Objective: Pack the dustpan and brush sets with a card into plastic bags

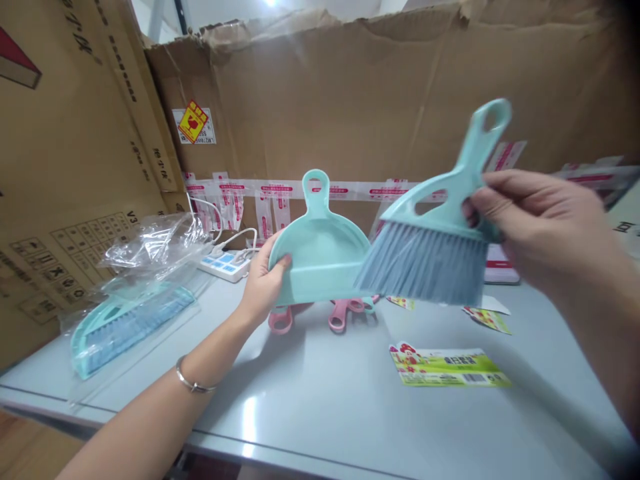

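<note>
Pale mint dustpan (323, 248) up in front of you, above the table (320, 413), handle on top, front lip down. Smooth glossy plastic; rounded shoulders, a shallow hollow, a flat sloping band along the lower part, a loop hole in the short handle. Your left hand (265, 277) grasps it by its left side, thumb over the rim.

Brush (435, 243) in your right hand (540, 220), pinched where handle meets head, thumb toward you. Same mint plastic, handle tilted up to the right, oval hole at its tip, a longer slot in the head. Bristles grey-blue, straight, fanned wide, pointing down. Their left end overlaps the dustpan's lower right corner in your view; you cannot tell whether they touch.

Below the dustpan, pink handles (338, 315) lie on the table. Nearer you, under the brush, a green and yellow card (450, 368) lies flat
</note>
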### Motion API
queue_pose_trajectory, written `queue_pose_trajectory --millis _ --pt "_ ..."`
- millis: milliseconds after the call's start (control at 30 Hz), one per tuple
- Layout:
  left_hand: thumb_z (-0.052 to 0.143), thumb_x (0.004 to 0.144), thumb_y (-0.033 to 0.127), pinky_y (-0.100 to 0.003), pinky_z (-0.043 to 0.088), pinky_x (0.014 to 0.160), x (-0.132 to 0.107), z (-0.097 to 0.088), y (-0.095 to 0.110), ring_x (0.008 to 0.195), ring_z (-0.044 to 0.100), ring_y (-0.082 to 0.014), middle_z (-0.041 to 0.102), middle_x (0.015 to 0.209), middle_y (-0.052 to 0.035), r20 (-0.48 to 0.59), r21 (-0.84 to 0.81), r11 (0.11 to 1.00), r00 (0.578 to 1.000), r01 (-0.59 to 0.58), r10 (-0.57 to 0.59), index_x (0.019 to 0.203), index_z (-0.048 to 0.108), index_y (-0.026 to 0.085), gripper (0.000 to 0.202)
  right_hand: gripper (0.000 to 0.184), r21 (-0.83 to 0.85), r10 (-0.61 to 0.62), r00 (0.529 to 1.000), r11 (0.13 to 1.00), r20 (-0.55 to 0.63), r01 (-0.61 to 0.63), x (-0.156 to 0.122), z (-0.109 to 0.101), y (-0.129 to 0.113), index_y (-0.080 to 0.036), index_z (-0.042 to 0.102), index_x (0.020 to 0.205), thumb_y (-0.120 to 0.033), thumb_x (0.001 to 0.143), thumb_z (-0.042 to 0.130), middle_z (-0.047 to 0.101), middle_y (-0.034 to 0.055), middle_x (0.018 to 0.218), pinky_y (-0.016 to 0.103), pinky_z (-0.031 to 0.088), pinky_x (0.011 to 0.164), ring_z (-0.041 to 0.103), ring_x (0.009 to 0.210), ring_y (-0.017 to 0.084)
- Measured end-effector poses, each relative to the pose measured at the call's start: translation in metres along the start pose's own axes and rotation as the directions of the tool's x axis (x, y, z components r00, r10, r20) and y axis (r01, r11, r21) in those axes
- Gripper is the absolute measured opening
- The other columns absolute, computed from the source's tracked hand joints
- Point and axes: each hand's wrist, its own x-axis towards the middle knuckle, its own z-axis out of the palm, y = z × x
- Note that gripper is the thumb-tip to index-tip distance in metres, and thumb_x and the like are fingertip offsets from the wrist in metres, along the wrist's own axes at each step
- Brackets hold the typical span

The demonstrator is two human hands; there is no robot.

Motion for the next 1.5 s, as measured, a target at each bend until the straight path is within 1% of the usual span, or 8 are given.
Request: queue_pose_trajectory --millis 167,300,467,667,967,1267,1400,1500 --pt "0.054 0.079 0.025 -0.038 0.032 0.107 -0.004 0.003 -0.001 0.121 0.049 -0.0227 0.056 0.130 -0.0016 0.099 -0.015 0.999 0.994 0.047 -0.045 0.124 0.055 0.026 0.045 0.025 0.002 -0.013 0.948 1.000 0.317 0.013 -0.012 0.042 -0.018 -0.021 0.064 0.079 -0.043 0.079 0.052 0.059 0.0001 0.062 0.027 0.044 0.050 0.055 0.055 0.014" --pt "0.050 0.085 0.034 -0.037 0.029 0.110 -0.008 0.006 0.000 0.130 0.040 -0.0217 0.046 0.141 -0.0010 0.132 -0.027 0.997 0.989 0.071 -0.067 0.127 0.051 0.028 0.043 0.020 -0.009 -0.016 0.906 1.000 0.423 0.022 -0.016 0.069 -0.012 -0.021 0.062 0.075 -0.036 0.082 0.050 0.062 -0.0006 0.061 0.025 0.043 0.049 0.057 0.053 0.013" --pt "0.043 0.088 0.050 -0.038 0.037 0.103 -0.011 0.012 -0.003 0.126 0.046 -0.0233 0.053 0.135 -0.0059 0.116 -0.078 0.988 0.986 0.130 -0.120 0.123 0.055 0.025 0.044 0.015 -0.036 -0.004 0.927 0.999 0.375 0.018 -0.020 0.084 -0.001 -0.021 0.061 0.081 -0.032 0.084 0.050 0.065 -0.0007 0.066 0.029 0.048 0.057 0.061 0.059 0.016" --pt "0.060 0.081 0.040 -0.034 0.044 0.096 -0.014 0.014 0.001 0.111 0.057 -0.0221 0.063 0.119 -0.0049 0.180 -0.011 0.991 0.975 0.136 -0.132 0.114 0.057 0.023 0.038 0.014 -0.059 -0.056 0.938 0.995 0.341 0.081 -0.032 0.087 0.003 -0.021 0.061 0.077 -0.033 0.082 0.054 0.067 0.0003 0.072 0.029 0.046 0.059 0.061 0.065 0.017" --pt "0.068 0.074 0.034 -0.037 0.046 0.092 -0.023 0.016 0.010 0.107 0.059 -0.0231 0.063 0.117 -0.0062 0.371 0.068 0.983 0.911 0.169 -0.183 0.115 0.055 0.023 0.045 0.008 -0.268 -0.376 0.913 0.874 0.159 0.406 -0.055 0.089 0.004 -0.023 0.052 0.081 -0.023 0.088 0.050 0.051 0.0061 0.080 0.039 0.043 0.072 0.046 0.078 0.023" --pt "0.065 0.075 0.043 -0.034 0.045 0.091 -0.029 0.022 0.007 0.105 0.059 -0.0226 0.065 0.114 -0.0057 0.361 0.135 0.970 0.901 0.203 -0.239 0.112 0.059 0.020 0.044 0.002 -0.189 -0.198 0.976 0.959 0.089 0.211 -0.069 0.090 0.018 -0.021 0.045 0.088 -0.021 0.087 0.045 0.043 0.0086 0.096 0.045 0.040 0.086 0.047 0.098 0.025" --pt "0.065 0.074 0.047 -0.033 0.046 0.086 -0.033 0.025 0.002 0.099 0.061 -0.0221 0.067 0.105 -0.0049 0.244 0.104 0.950 0.918 0.296 -0.312 0.108 0.059 0.020 0.044 0.005 -0.104 -0.165 0.982 0.979 0.089 0.173 -0.070 0.095 0.022 -0.022 0.040 0.088 -0.022 0.086 0.044 0.046 0.0090 0.098 0.043 0.042 0.088 0.049 0.100 0.023" --pt "0.066 0.073 0.049 -0.033 0.046 0.086 -0.032 0.025 0.000 0.100 0.061 -0.0229 0.068 0.105 -0.0049 0.189 0.073 0.937 0.918 0.342 -0.350 0.107 0.061 0.021 0.044 0.020 -0.005 -0.031 0.992 0.999 0.122 0.032 -0.061 0.096 0.023 -0.022 0.035 0.096 -0.026 0.083 0.050 0.048 0.0088 0.102 0.042 0.044 0.085 0.053 0.096 0.021"
